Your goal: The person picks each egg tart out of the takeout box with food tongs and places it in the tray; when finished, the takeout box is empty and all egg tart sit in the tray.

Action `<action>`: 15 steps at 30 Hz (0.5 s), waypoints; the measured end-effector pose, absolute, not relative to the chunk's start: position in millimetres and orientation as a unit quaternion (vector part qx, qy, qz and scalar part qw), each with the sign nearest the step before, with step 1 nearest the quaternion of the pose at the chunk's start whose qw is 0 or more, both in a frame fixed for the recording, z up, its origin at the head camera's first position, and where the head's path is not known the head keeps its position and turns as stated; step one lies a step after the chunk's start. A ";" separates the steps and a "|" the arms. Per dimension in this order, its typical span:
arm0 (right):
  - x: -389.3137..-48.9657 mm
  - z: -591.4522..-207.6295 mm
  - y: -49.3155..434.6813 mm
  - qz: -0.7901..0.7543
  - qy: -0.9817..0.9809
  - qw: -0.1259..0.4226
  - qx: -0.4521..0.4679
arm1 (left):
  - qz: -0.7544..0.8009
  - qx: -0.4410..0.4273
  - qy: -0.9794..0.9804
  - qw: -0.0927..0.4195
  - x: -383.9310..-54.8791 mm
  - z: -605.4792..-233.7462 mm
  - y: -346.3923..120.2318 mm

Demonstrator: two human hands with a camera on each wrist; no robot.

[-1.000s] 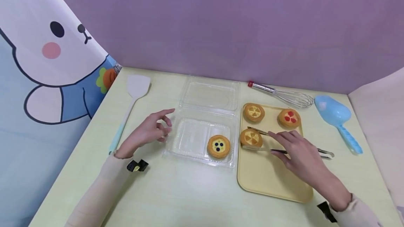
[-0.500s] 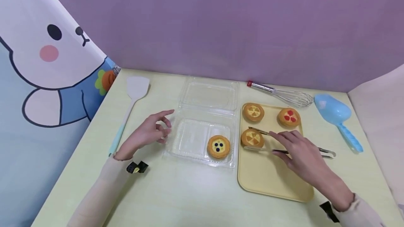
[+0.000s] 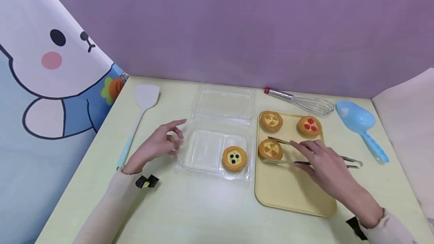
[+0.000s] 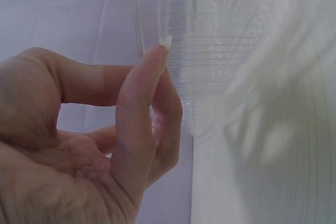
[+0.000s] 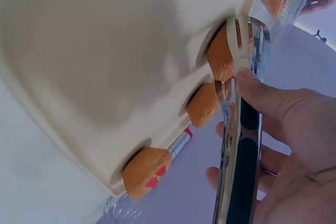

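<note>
One dark-dotted tart (image 3: 234, 158) is already set in the clear box (image 3: 203, 148), at the R of its base; the lid (image 3: 223, 102) is laid back, not yet folded over. Three others are left on the tray (image 3: 288, 187): the far-left tart (image 3: 271, 121) & near-left tart (image 3: 270, 149), both w/ yellow wedges, plus the red-topped tart (image 3: 309, 125) at far R. An early stage is thus judged, w/ the near-left tart prob. being dealt w/ now; it appears to be seated on the tray, no clear lift seen.

Tongs (image 5: 245, 166) are clamped in the R hand (image 3: 322, 165), thumb pressed along one side, fingers set at the other. The forearm is angled in from lower R & the tongs are pointed L, approx. level. The near-left tart is straddled by both tong arms, one at its far side, one at its near side; whether it's firmly squeezed can't be told.

Nothing is seen held by the L hand (image 3: 161, 140): fingers loosely bent, index stretched furthest, pos. just beside the box's L edge. Contact w/ the rim can't be confirmed.
</note>
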State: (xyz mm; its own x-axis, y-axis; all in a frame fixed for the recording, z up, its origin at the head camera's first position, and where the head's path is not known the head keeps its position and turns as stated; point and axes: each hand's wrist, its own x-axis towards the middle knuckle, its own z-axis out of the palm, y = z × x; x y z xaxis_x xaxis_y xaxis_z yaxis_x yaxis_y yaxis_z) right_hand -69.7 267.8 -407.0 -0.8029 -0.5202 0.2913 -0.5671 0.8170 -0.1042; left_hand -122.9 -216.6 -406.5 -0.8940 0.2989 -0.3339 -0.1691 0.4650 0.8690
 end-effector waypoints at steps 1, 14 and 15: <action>-69.4 -405.8 268.8 0.092 -0.945 0.126 0.287 | 0.515 0.039 0.826 0.227 -122.7 -406.8 -216.7; -55.6 -370.4 274.6 0.094 -0.944 0.128 0.288 | 0.517 0.036 0.822 0.237 -124.4 -406.7 -217.9; -55.7 -366.8 272.7 0.095 -0.942 0.132 0.293 | 0.516 0.037 0.822 0.237 -124.4 -406.8 -217.9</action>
